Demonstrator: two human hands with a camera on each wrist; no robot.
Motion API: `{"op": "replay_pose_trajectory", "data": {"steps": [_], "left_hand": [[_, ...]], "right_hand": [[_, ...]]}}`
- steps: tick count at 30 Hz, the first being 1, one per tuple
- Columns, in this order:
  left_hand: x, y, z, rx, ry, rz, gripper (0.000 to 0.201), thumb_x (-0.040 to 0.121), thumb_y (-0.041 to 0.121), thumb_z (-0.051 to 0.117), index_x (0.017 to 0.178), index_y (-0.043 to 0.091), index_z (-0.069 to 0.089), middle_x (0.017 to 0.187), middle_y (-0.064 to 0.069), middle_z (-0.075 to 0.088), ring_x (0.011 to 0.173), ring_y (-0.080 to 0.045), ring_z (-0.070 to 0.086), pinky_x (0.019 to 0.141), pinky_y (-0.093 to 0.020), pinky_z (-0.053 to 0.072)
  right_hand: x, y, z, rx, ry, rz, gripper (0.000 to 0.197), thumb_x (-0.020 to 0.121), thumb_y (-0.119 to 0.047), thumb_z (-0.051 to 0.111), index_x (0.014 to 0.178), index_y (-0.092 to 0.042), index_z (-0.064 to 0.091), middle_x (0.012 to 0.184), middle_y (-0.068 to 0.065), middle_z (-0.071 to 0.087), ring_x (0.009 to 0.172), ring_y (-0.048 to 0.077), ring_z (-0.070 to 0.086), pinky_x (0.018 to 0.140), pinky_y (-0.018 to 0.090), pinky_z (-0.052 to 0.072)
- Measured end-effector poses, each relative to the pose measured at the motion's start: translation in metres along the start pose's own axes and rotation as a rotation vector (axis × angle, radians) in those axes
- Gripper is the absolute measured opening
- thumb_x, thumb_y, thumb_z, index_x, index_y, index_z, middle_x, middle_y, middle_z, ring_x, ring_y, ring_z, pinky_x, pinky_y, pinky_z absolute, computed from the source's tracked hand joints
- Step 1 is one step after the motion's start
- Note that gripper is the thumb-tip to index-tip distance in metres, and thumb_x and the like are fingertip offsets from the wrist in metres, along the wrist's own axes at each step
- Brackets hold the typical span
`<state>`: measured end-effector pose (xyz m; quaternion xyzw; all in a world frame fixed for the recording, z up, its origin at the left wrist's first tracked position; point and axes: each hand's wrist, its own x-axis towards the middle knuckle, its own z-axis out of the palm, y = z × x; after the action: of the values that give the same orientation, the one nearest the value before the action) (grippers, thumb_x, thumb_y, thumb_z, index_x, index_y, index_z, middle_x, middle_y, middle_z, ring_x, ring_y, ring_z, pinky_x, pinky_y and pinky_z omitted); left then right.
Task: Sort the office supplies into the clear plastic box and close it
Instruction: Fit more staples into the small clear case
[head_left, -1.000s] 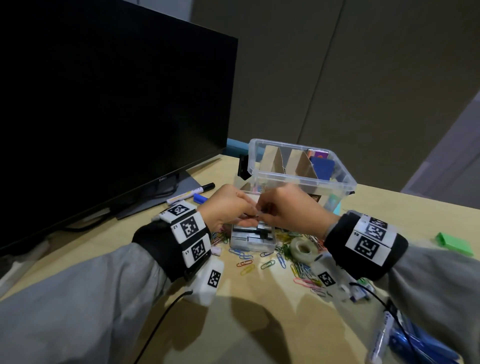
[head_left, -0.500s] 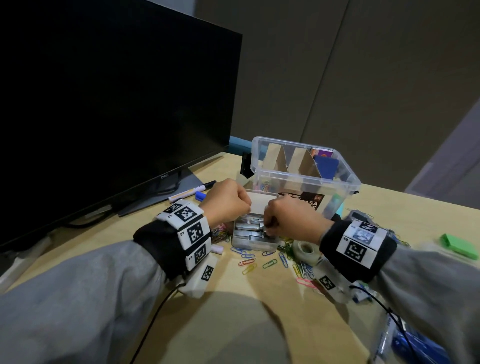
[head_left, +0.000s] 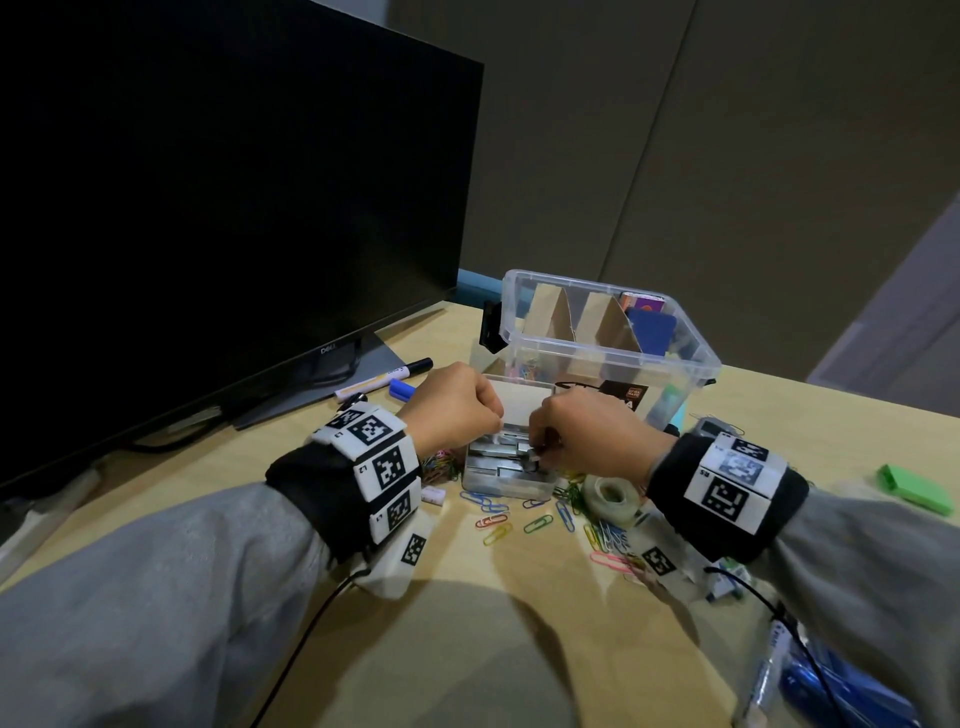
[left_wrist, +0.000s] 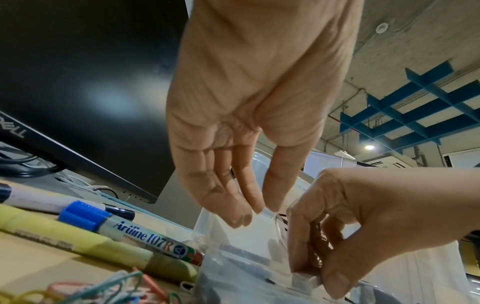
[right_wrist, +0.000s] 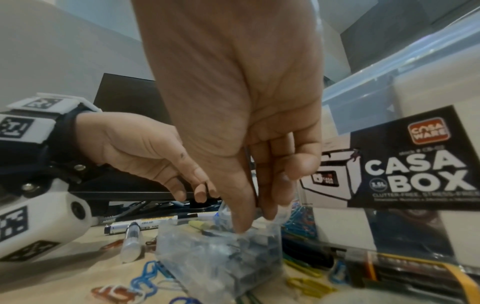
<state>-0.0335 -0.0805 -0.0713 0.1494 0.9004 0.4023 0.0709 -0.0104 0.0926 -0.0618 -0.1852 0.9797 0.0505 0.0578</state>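
The clear plastic box (head_left: 612, 349) stands open behind my hands, with cardboard dividers and some items inside. Its label (right_wrist: 405, 164) faces me. In front of it lies a small clear staple case (head_left: 506, 475) holding metal staple strips. My left hand (head_left: 493, 415) pinches the raised clear lid (left_wrist: 249, 228) of this case at its top edge. My right hand (head_left: 537, 449) reaches into the case (right_wrist: 221, 253), and its thumb and fingers (left_wrist: 335, 281) pinch a staple strip (left_wrist: 305, 282).
A dark monitor (head_left: 218, 218) fills the left. Markers (head_left: 384, 379) and a yellow highlighter (left_wrist: 85, 244) lie left of the case. Coloured paper clips (head_left: 537, 524) and a tape roll (head_left: 612, 496) lie in front. A green item (head_left: 914, 488) lies far right, and blue pens (head_left: 831, 686) near right.
My hands were joined above the staple case. The right hand has since dropped into the case onto a staple strip, while the left hand stays up at the lid.
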Motion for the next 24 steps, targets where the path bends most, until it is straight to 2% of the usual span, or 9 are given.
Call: {"op": "replay_pose_trajectory", "data": {"steps": [2, 6, 10, 12, 15, 18, 24], "left_hand": [[0.000, -0.001, 0.000, -0.001, 0.002, 0.000, 0.008, 0.083, 0.006, 0.069, 0.087, 0.010, 0.076, 0.075, 0.008, 0.067, 0.076, -0.010, 0.062, 0.072, -0.029, 0.054], [0.001, -0.002, -0.001, -0.011, 0.012, -0.009, 0.009, 0.083, 0.005, 0.069, 0.086, 0.008, 0.076, 0.069, 0.010, 0.064, 0.071, -0.009, 0.060, 0.077, -0.032, 0.056], [0.000, -0.004, -0.002, 0.007, 0.017, -0.020, 0.010, 0.084, 0.005, 0.068, 0.084, 0.010, 0.076, 0.068, 0.011, 0.063, 0.074, -0.011, 0.061, 0.078, -0.033, 0.057], [-0.001, -0.004, -0.003, 0.015, 0.007, -0.024, 0.010, 0.084, 0.005, 0.068, 0.083, 0.012, 0.075, 0.068, 0.011, 0.062, 0.074, -0.011, 0.060, 0.075, -0.031, 0.056], [-0.002, -0.004, -0.004, 0.039, -0.009, -0.025, 0.009, 0.084, 0.006, 0.069, 0.085, 0.013, 0.075, 0.067, 0.011, 0.060, 0.069, -0.007, 0.056, 0.065, -0.023, 0.048], [-0.002, -0.005, -0.004, 0.042, -0.016, -0.028, 0.008, 0.085, 0.007, 0.070, 0.086, 0.013, 0.075, 0.069, 0.010, 0.060, 0.068, -0.004, 0.053, 0.061, -0.021, 0.043], [0.000, -0.005, -0.003, 0.048, -0.020, -0.036, 0.006, 0.084, 0.011, 0.071, 0.088, 0.014, 0.075, 0.072, 0.010, 0.061, 0.071, -0.006, 0.054, 0.062, -0.023, 0.044]], "right_hand": [[0.000, 0.000, -0.002, 0.010, 0.016, 0.019, 0.017, 0.087, -0.022, 0.066, 0.103, -0.023, 0.070, 0.099, -0.004, 0.068, 0.093, 0.017, 0.061, 0.073, 0.029, 0.051], [0.003, -0.004, -0.002, 0.083, 0.070, 0.035, 0.014, 0.084, -0.019, 0.068, 0.098, -0.021, 0.071, 0.094, -0.002, 0.070, 0.088, 0.019, 0.064, 0.077, 0.039, 0.055], [0.008, -0.015, 0.001, 0.076, 0.042, 0.003, 0.016, 0.083, -0.019, 0.068, 0.099, -0.020, 0.071, 0.094, 0.000, 0.071, 0.088, 0.020, 0.063, 0.078, 0.038, 0.055], [0.010, -0.019, 0.002, 0.034, 0.021, -0.010, 0.015, 0.084, -0.022, 0.068, 0.098, -0.022, 0.070, 0.097, -0.001, 0.069, 0.091, 0.020, 0.062, 0.078, 0.037, 0.054], [0.012, -0.020, 0.004, 0.005, -0.027, 0.003, 0.012, 0.082, -0.023, 0.067, 0.094, -0.024, 0.068, 0.099, -0.002, 0.064, 0.092, 0.020, 0.059, 0.076, 0.037, 0.054], [0.010, -0.018, 0.004, 0.011, -0.026, -0.009, 0.009, 0.082, -0.022, 0.067, 0.091, -0.024, 0.067, 0.097, -0.003, 0.062, 0.091, 0.020, 0.059, 0.075, 0.037, 0.054], [0.009, -0.018, 0.005, 0.021, -0.028, -0.147, 0.021, 0.090, -0.020, 0.062, 0.109, -0.026, 0.067, 0.105, 0.000, 0.058, 0.093, 0.020, 0.059, 0.078, 0.039, 0.053]]}}
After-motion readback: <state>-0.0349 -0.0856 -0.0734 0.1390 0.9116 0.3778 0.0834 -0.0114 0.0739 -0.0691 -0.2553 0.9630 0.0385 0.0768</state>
